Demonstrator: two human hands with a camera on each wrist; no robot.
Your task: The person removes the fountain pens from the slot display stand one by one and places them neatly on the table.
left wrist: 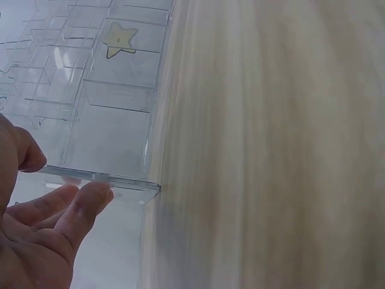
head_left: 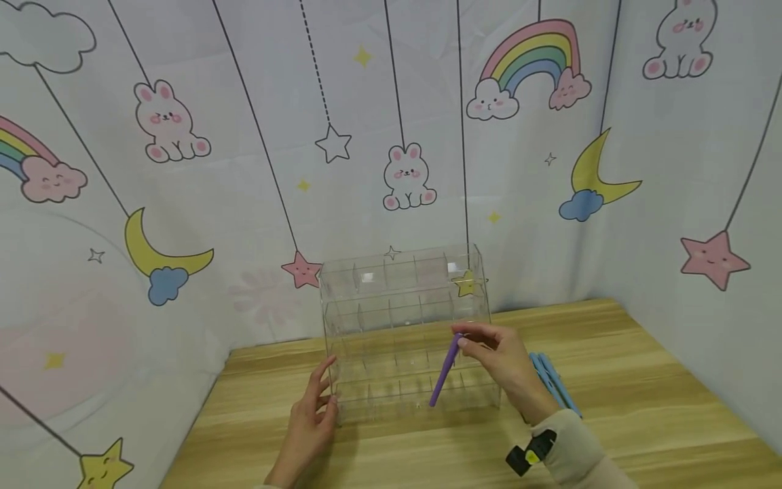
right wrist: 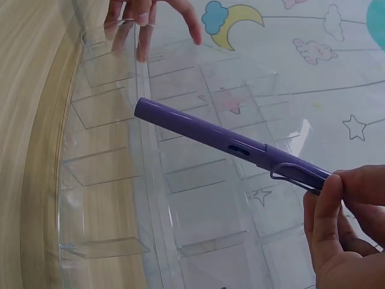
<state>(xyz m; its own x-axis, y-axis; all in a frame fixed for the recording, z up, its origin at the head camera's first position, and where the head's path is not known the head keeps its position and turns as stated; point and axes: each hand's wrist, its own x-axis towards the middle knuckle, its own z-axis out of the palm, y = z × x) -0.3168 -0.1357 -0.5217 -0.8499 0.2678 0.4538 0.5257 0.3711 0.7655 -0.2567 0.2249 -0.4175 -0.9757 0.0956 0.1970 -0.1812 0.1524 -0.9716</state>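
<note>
A purple pen (right wrist: 204, 131) with a wire clip is pinched at its capped end between the thumb and fingers of my right hand (head_left: 504, 360). Its barrel slants down in front of a clear acrylic organizer (head_left: 406, 373), apart from the table in the head view. That organizer has stepped rows of compartments. My left hand (head_left: 311, 414) grips its left side wall near the front; the left wrist view shows fingertips (left wrist: 90, 195) on one face of the panel and a bent finger on the other.
Light blue pen-like objects (head_left: 554, 384) lie on the wood-grain table (head_left: 660, 394) to the right, partly behind my right forearm. A patterned cloth (head_left: 256, 170) hangs behind the organizer and along both sides. A black strap device (head_left: 531, 454) is on my right wrist.
</note>
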